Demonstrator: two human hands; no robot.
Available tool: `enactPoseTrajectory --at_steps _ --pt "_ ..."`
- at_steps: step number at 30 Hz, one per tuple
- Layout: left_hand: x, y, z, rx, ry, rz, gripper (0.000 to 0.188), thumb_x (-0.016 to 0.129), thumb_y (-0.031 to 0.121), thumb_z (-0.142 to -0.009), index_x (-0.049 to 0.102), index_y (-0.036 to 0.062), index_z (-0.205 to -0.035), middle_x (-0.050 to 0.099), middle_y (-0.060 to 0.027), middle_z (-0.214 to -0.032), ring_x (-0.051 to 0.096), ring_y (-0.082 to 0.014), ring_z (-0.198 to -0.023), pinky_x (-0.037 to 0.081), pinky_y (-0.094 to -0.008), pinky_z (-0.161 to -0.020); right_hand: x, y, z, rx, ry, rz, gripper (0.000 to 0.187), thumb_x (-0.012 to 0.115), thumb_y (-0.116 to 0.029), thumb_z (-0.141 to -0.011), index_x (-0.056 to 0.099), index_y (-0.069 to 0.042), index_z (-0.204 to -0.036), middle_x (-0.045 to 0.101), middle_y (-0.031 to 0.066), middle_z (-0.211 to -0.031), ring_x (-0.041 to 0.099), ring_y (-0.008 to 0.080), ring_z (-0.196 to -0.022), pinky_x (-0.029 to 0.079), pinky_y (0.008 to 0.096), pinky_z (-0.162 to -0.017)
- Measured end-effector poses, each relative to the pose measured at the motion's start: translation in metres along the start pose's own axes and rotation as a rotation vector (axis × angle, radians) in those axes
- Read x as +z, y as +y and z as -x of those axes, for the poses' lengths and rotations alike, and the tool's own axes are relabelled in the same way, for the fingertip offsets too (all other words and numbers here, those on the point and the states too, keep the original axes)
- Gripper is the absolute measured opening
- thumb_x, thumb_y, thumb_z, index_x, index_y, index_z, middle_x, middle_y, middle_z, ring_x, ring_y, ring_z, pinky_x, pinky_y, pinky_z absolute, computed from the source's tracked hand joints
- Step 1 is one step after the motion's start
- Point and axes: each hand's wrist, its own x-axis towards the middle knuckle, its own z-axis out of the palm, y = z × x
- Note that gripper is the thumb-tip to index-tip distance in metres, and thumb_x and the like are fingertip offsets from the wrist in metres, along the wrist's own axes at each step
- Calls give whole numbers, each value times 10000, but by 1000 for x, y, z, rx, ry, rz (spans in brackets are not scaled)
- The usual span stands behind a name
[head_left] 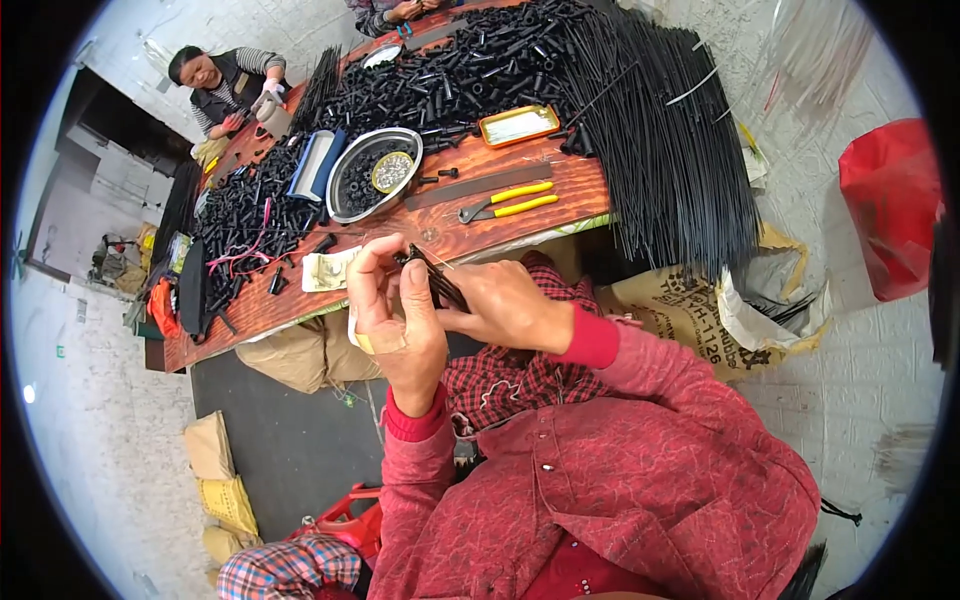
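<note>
Strips (443, 287), black and thin, lie clasped in the right hand (515, 303) while the left hand (398, 325) pinches their ends, likely to steady them, pliers (510, 208) within reach

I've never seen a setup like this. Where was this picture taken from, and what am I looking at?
There is no robot here: these are a person's bare hands, in red sleeves. The picture comes from a wide camera on that person's head, looking down, so edges curve. The right hand holds thin black pieces; their upper ends meet the fingertips of the left hand. Exactly what they are is hard to tell.

On the reddish wooden table lie heaped short black parts, a round metal dish, yellow-handled pliers and a great spread of long black rods. Another person sits at its far left.
</note>
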Motion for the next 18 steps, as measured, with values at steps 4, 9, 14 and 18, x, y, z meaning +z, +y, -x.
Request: enactPoseTrajectory --at_steps 4,9,14,18 --pt "-18 -5 -5 -83 -40 46 215 566 28 -939 521 -6 -1147 571 -52 -1040 528 -82 -889 426 -206 -773 -38 -2 -15 14 32 -565 438 781 -213 -767 591 -16 -1110 650 108 -968 663 195 -774 539 334 -687" --pt "-20 -12 -5 0 -93 97 227 589 50 -935 519 -2 -1145 589 -58 -1057 544 -91 -925 432 -223 -801 -54 -5 -40 -339 148 -428 480 787 -120 -752 598 -41 -1186 644 97 -1043 662 181 -816 554 306 -713" --pt "-24 -9 -9 -20 -94 220 199 592 49 -934 524 3 -1115 602 -71 -1059 569 -109 -924 448 -239 -811 -45 7 -53 -576 312 -332 451 793 -141 -740 626 -56 -1150 653 97 -1018 660 195 -767 541 301 -649" --pt "-27 -7 -14 -13 -41 249 163 600 35 -925 534 12 -1072 609 -65 -1028 579 -109 -888 456 -242 -790 -56 -11 -54 -502 270 -381 434 785 -139 -743 625 -61 -1138 649 97 -994 656 200 -734 535 284 -609"
